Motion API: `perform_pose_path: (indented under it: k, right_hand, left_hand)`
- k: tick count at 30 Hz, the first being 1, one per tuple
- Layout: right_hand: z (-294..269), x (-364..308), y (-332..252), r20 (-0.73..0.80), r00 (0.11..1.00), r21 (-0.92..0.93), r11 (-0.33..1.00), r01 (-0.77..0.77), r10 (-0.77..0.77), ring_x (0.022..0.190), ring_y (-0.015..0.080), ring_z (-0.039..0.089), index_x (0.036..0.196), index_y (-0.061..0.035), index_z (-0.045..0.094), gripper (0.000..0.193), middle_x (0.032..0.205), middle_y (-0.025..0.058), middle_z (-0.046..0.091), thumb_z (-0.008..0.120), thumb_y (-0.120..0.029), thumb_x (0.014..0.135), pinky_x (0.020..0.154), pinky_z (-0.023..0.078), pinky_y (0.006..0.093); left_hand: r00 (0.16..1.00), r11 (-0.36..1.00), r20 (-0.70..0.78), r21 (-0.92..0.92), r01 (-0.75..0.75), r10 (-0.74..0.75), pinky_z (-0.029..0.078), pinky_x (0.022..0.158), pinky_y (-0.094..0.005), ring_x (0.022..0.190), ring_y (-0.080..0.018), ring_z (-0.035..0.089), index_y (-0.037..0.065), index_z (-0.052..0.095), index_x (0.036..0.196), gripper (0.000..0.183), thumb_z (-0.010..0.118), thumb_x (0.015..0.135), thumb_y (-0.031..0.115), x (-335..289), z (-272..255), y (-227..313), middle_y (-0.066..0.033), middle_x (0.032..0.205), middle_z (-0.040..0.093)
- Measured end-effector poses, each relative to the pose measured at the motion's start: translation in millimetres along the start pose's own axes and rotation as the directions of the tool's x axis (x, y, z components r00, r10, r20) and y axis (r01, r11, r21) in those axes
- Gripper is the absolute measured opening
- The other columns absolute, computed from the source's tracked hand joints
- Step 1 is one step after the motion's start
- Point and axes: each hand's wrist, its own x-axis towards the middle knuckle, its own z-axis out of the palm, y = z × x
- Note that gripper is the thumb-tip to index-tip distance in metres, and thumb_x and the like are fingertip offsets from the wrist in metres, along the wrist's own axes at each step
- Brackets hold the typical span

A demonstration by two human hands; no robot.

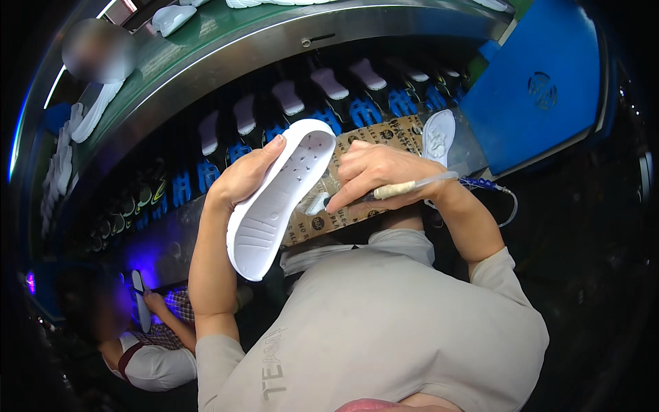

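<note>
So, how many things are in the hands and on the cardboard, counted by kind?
White soles: 2, held sole in left hand, loose sole on cardboard.
Brushes: 1, brush in right hand.
Total: 3

two hands (247, 175), one held white sole (278, 199), one brush (357, 198), one spare sole (438, 136).
</note>
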Motion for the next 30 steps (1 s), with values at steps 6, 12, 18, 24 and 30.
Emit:
perform_pose_path:
  k: [6,12,18,24,30]
  right_hand:
    - [1,-8,11,-0.072,0.996,-0.134,0.989,-0.063,0.054,0.082,0.0179,0.058,0.116,-0.0219,0.081,0.032,0.080,-0.0033,0.065,0.085,-0.025,0.084,0.079,0.042,0.0347]
    - [3,12,2,-0.515,0.856,0.039,0.999,-0.021,0.038,0.073,0.0181,0.059,0.115,-0.0060,0.080,0.032,0.087,0.0039,0.073,0.083,-0.021,0.087,0.072,0.045,0.0332]
    - [72,70,25,-0.701,0.664,-0.520,0.824,-0.227,-0.260,0.083,0.0187,0.058,0.113,-0.0113,0.079,0.031,0.082,-0.0026,0.065,0.082,-0.020,0.083,0.085,0.043,0.0367]
    - [39,57,58,-0.713,0.649,-0.629,0.650,-0.426,-0.266,0.084,0.0185,0.058,0.115,-0.0124,0.079,0.032,0.081,-0.0026,0.064,0.083,-0.021,0.084,0.085,0.040,0.0376]
    - [17,22,40,-0.771,0.596,-0.540,0.725,-0.427,-0.223,0.079,0.0196,0.058,0.117,-0.0069,0.079,0.037,0.085,0.0010,0.066,0.084,-0.010,0.080,0.079,0.042,0.0346]
  left_hand:
    - [0.998,0.987,0.007,-0.148,0.056,-0.055,0.053,0.095,-0.0372,0.109,-0.0319,0.071,0.001,0.070,0.134,0.086,0.037,0.103,0.074,-4,-8,-5,-0.0279,0.121,0.071]
    - [0.991,0.972,-0.021,-0.192,-0.132,0.130,0.053,0.093,-0.0382,0.105,-0.0280,0.070,-0.001,0.072,0.129,0.078,0.034,0.109,0.064,11,7,-29,-0.0231,0.114,0.074]
    - [0.917,0.921,-0.084,0.051,-0.386,0.389,0.046,0.110,-0.0401,0.124,-0.0324,0.063,-0.005,0.061,0.134,0.048,0.041,0.111,0.032,-7,65,-4,-0.0220,0.127,0.069]
    - [0.995,0.948,0.033,-0.310,-0.076,0.091,0.059,0.085,-0.0347,0.092,-0.0235,0.075,-0.004,0.061,0.134,0.064,0.026,0.114,0.046,-18,59,-15,-0.0178,0.105,0.075]
    - [0.992,0.829,-0.015,-0.548,-0.116,0.129,0.063,0.072,-0.0359,0.081,-0.0241,0.075,-0.003,0.062,0.131,0.069,0.020,0.114,0.048,-14,59,-34,-0.0178,0.096,0.074]
